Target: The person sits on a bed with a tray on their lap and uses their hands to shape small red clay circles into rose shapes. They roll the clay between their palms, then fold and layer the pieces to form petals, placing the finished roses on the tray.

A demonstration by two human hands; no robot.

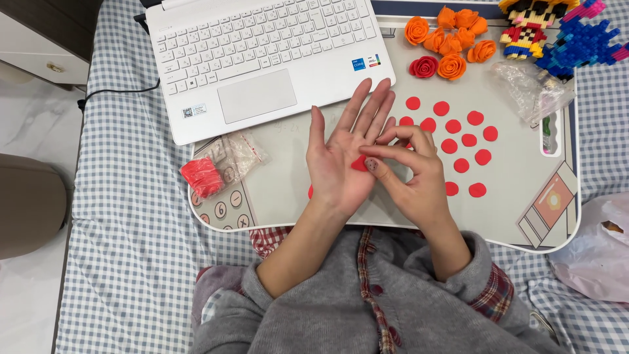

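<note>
A: Left hand (341, 164)?
B: Palm up, fingers (370, 105) straight & together, over the lap desk (295, 177). Small red clay piece (359, 163) lies on the palm.
A: Right hand (409, 174)?
B: Thumb & forefinger pinched on that piece.
A: Nearby?
B: Red clay discs (462, 141) just right of the hands, clay roses (452, 42) beyond, white laptop (262, 59) w/ red clay bag (213, 167) at left.

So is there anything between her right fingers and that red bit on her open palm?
Nothing visible. The right hand already presses its thumb on the red piece, which lies on the open left hand.
</note>
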